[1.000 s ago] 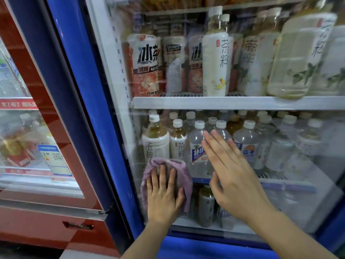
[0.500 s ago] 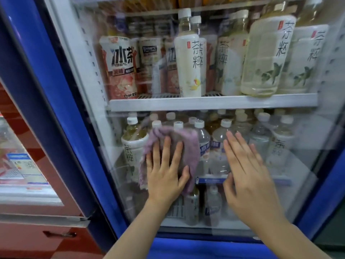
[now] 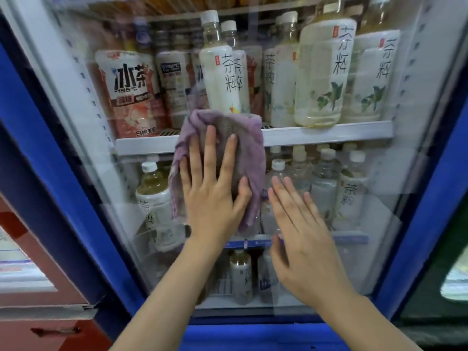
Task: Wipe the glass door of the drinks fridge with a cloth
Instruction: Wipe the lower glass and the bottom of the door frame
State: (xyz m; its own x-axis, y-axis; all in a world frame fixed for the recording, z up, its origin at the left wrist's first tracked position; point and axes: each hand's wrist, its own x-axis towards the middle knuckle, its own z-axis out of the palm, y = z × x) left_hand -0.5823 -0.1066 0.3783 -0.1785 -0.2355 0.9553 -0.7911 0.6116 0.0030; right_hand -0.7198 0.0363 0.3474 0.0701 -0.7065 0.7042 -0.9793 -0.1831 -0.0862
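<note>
The glass door [image 3: 379,198] of the drinks fridge fills the view, set in a blue frame [image 3: 58,188]. A purple cloth [image 3: 250,153] lies flat against the glass near the middle, across the level of the upper white shelf. My left hand [image 3: 212,196] presses on the cloth with fingers spread and pointing up. My right hand [image 3: 301,239] rests flat on the bare glass just right of the cloth, fingers together, holding nothing.
Behind the glass stand several tea and water bottles [image 3: 326,72] on white shelves [image 3: 329,134]. A red cabinet [image 3: 50,330] adjoins the fridge at lower left. A dark gap with another unit [image 3: 445,274] lies past the right frame.
My left hand has slid the cloth up and to the right over the glass, from the lower shelf level to the upper shelf. My right hand stays flat beside it.
</note>
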